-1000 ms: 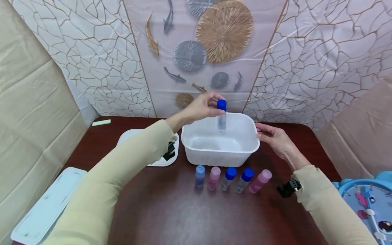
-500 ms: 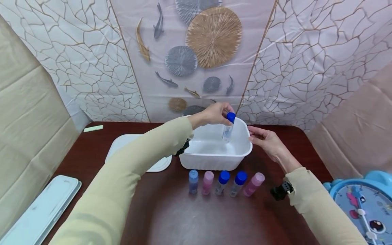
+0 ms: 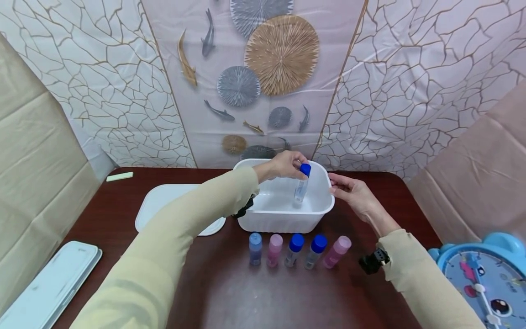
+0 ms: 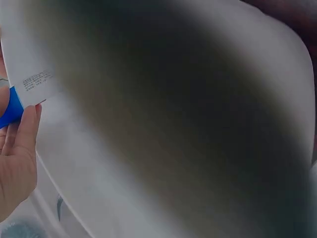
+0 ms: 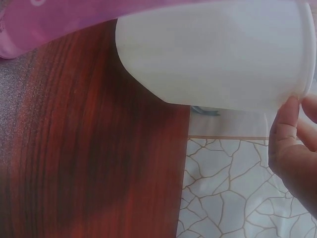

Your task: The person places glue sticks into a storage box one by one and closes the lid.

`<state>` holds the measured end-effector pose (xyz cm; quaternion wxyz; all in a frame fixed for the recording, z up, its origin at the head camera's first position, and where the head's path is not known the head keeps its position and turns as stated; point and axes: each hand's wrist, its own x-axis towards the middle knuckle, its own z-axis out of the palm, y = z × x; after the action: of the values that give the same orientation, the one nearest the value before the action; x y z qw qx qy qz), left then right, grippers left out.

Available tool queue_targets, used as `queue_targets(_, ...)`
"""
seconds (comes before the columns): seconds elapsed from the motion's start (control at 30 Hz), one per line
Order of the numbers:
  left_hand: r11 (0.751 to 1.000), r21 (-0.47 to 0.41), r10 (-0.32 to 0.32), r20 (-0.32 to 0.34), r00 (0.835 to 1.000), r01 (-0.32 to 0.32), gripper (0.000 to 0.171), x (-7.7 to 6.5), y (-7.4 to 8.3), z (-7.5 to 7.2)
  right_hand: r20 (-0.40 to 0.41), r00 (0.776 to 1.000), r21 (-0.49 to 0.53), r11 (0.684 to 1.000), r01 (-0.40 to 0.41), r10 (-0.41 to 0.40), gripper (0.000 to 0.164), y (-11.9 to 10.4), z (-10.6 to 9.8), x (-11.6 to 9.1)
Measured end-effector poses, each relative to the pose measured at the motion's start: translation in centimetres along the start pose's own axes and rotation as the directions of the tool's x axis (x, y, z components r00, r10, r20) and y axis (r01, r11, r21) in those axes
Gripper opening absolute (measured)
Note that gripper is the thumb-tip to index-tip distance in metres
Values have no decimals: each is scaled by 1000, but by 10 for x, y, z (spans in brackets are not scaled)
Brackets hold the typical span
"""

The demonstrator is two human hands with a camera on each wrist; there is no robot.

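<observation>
My left hand [image 3: 286, 165] grips a clear bottle with a blue cap [image 3: 302, 185] by its cap, low inside a white plastic bin [image 3: 263, 221]. Printed text shows on the bottle's side in the left wrist view, where a dark blur hides much of the bin. My right hand [image 3: 353, 194] pinches the bin's right rim between thumb and fingers, as the right wrist view also shows. In front of the bin stand a blue bottle [image 3: 255, 249], a pink bottle [image 3: 274, 250], two clear blue-capped bottles [image 3: 293, 250] and a second pink bottle [image 3: 337, 252].
Left of the bin lies a white lid [image 3: 158, 201], partly under the left sleeve. A pale flat case [image 3: 53, 283] is at the table's left edge, a light green strip [image 3: 119, 176] at the back left. A blue cartoon clock [image 3: 485, 278] stands at the right.
My left hand has lowered the blue-capped bottle from above the bin down into it. My right hand stays on the rim. The head view has shifted slightly.
</observation>
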<state>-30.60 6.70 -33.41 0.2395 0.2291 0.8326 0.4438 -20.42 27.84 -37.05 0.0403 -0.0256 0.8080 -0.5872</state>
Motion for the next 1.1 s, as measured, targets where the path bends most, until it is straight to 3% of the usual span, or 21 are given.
queue_targets(0.27,999,10,34,15,999,-34,33,3,13,-7,9,1000,-10,1000,-2,2,53,-4,0,-2)
queue_targets(0.53,1000,27,11,27,1000,-12,33,7,13,-4,14,1000,-14,1000,-9,9,54,-5,1,-3)
queue_targets(0.8,999,25,43,44,998,-44,31,9,21,-6,6,1000,-28,999,15,-15,53,-4,2,-2)
queue_targets(1.1,1000,7,9,92,996,-10,32,18,9,1,10,1000,-24,1000,9,-9,52,-2,2,-3)
